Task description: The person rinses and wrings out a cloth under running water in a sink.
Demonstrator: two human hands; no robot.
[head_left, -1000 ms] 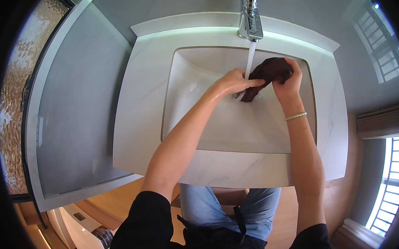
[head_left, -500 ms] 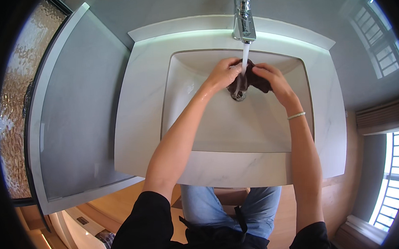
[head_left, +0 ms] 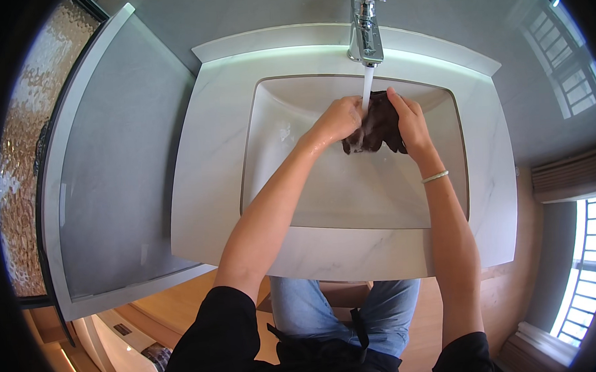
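A wet, dark brown cloth is stretched between my two hands over the sink basin. My left hand is closed on its left side, with the fingers curled in. At the right edge, my right hand pinches the cloth between thumb and fingers. A stream of water runs from the chrome faucet onto the cloth beside my left fingers. The cloth's lower edge hangs unevenly and covers the drain.
Around the basin lies a white marbled countertop with a raised back ledge. A grey framed panel stands along the left side. To the right is a bright barred window.
The cloth has been spread wider and lower, so the drain is now hidden. My right hand has turned more upright, and my left fingers have curled in.
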